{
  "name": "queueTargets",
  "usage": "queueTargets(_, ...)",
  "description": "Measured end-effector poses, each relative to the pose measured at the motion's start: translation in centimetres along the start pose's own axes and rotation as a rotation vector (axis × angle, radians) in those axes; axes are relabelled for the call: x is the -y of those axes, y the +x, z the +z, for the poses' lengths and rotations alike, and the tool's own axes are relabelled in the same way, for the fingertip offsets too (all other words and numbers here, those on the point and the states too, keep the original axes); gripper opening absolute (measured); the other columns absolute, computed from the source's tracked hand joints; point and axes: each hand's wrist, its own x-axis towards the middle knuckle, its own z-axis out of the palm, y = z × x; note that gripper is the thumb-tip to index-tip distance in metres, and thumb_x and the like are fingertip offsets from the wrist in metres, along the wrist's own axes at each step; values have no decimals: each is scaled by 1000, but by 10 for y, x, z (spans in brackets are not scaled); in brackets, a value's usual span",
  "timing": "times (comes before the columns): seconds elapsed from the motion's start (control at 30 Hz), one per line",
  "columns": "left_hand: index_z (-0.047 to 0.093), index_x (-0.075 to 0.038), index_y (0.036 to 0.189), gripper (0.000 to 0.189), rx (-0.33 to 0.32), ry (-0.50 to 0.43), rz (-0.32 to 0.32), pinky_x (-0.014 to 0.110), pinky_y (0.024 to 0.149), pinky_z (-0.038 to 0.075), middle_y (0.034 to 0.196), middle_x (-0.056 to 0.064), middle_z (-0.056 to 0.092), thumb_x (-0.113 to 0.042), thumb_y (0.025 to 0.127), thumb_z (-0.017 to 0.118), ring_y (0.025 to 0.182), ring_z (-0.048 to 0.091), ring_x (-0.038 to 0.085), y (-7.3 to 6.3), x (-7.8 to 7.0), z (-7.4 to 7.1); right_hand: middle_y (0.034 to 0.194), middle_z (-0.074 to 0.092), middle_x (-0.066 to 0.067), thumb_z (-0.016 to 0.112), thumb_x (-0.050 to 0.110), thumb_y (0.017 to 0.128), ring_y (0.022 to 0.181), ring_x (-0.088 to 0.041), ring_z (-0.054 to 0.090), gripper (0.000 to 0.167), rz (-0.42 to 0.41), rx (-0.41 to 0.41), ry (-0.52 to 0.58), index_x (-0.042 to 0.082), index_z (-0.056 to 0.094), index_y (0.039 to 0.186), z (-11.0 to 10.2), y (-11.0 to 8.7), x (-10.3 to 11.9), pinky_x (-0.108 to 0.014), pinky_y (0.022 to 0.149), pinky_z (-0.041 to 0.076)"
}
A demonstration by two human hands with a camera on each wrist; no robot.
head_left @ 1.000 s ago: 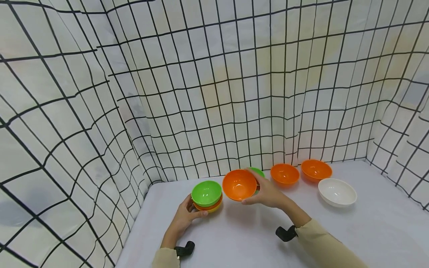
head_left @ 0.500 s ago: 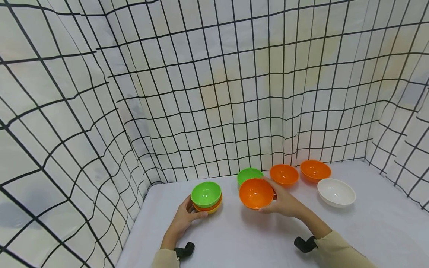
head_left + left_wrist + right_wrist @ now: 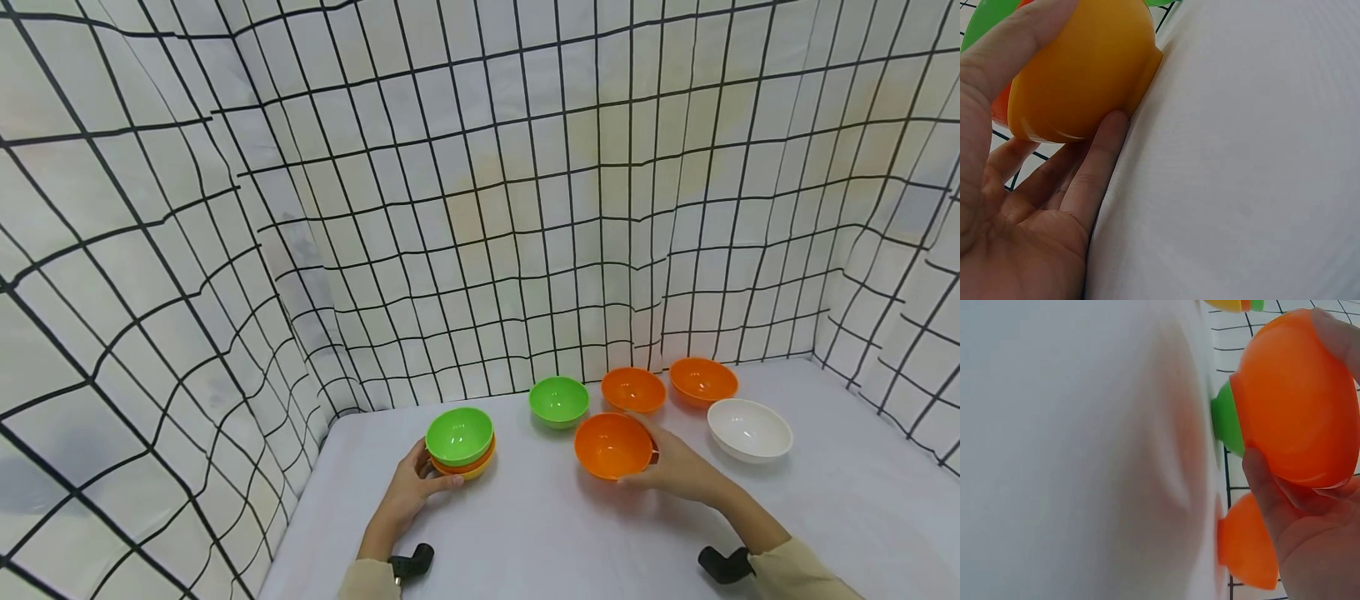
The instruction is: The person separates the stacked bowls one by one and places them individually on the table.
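Observation:
On the left of the table stands a stack of bowls: a green bowl [image 3: 459, 437] on top, an orange one [image 3: 1001, 107] under it, a yellow bowl [image 3: 1088, 69] at the bottom. My left hand [image 3: 408, 493] grips the stack low down, thumb on the near side and fingers round the far side of the yellow bowl. Farther right, my right hand [image 3: 681, 468] holds another orange bowl [image 3: 612, 447] by its right side. The right wrist view shows this bowl raised off the cloth, its base apart from it.
A single green bowl [image 3: 558, 402] stands behind the held bowl. Two orange bowls [image 3: 633, 390] and a white bowl [image 3: 750, 431] sit at the back right. A white wall with black grid lines [image 3: 487, 208] borders the white-covered table [image 3: 540, 542].
My right hand has carried the orange bowl rightward and lower, away from the stack, uncovering the single green bowl. The left hand has stayed on the stack.

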Motion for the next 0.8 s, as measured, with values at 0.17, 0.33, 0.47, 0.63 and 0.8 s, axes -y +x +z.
queueTargets(0.17,37,-21,157,103,-3,-4,-4,55,125,31,162,8,42,-27,72,94,154,33,37,1,2,0,157,45,-16,87,46,78,137,-38,48,109,46,14,-20,10,26,160,-11,-8,-11,-62,112,46)
queueTargets(0.33,36,-19,158,103,5,5,8,55,125,32,162,10,42,-26,73,94,152,35,38,0,1,0,159,40,-20,86,48,79,140,-41,45,110,99,18,-37,8,23,160,-20,-15,-22,-66,113,43)
queueTargets(0.47,36,-19,158,101,3,7,9,54,124,33,161,10,42,-23,74,93,152,37,38,0,0,0,161,37,-23,85,48,79,140,-42,44,112,112,14,-44,5,22,160,-26,-18,-28,-68,114,41)
queueTargets(0.63,38,-19,157,99,0,-1,12,54,124,34,161,9,43,-20,75,93,152,37,37,-2,-2,0,162,33,-25,85,46,80,141,-44,43,112,111,7,-46,3,19,160,-31,-21,-32,-68,114,40)
queueTargets(0.8,37,-19,157,99,1,0,12,54,124,34,161,9,43,-21,75,93,151,37,37,-1,0,0,162,33,-26,84,44,81,140,-45,44,112,102,-4,-46,1,18,160,-32,-23,-35,-67,113,42)
